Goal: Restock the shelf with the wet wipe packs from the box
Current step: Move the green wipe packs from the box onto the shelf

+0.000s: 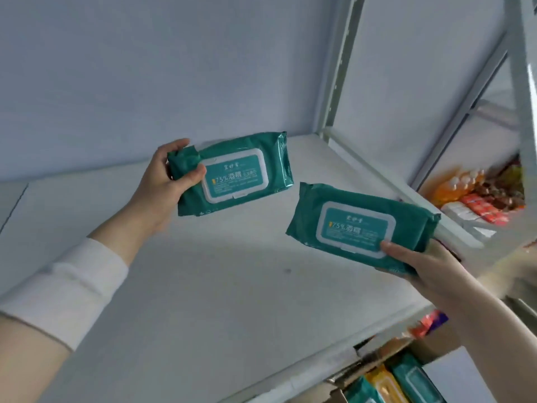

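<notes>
Pale blue wall (145, 68): fills the field from 9 to 12 o'clock.

White shelf (203, 309): a bare board running from 9 o'clock down to 5 o'clock, bounded at 1 o'clock by a grey metal upright (340, 68).

White sleeve (64, 289): covers the left forearm, entering at 8 o'clock.

Left wet wipe pack (241, 173): teal, with a white-framed flip lid facing the camera. It is held over the rear of the board, just above centre towards 11 o'clock, with its long side roughly level.

Right wet wipe pack (357, 225): the same design, at 3 to 4 o'clock of centre, over the shelf's right part and tilted down to the right. The two packs lie near each other but apart.

Left hand (162, 184): grips the left pack by its left end, thumb on the front face, fingers curled behind.

Right hand (421, 266): holds the right pack by its lower right corner, thumb pressed at the lid's edge, fingers beneath.

Cardboard box (436, 349): at 5 o'clock, below the shelf edge. It contains what appear to be further teal packs (412, 376) and an orange one (383, 385), all blurred.

Neighbouring bay at 3 o'clock: orange bottles (459, 184) and small red cartons (482, 209).
</notes>
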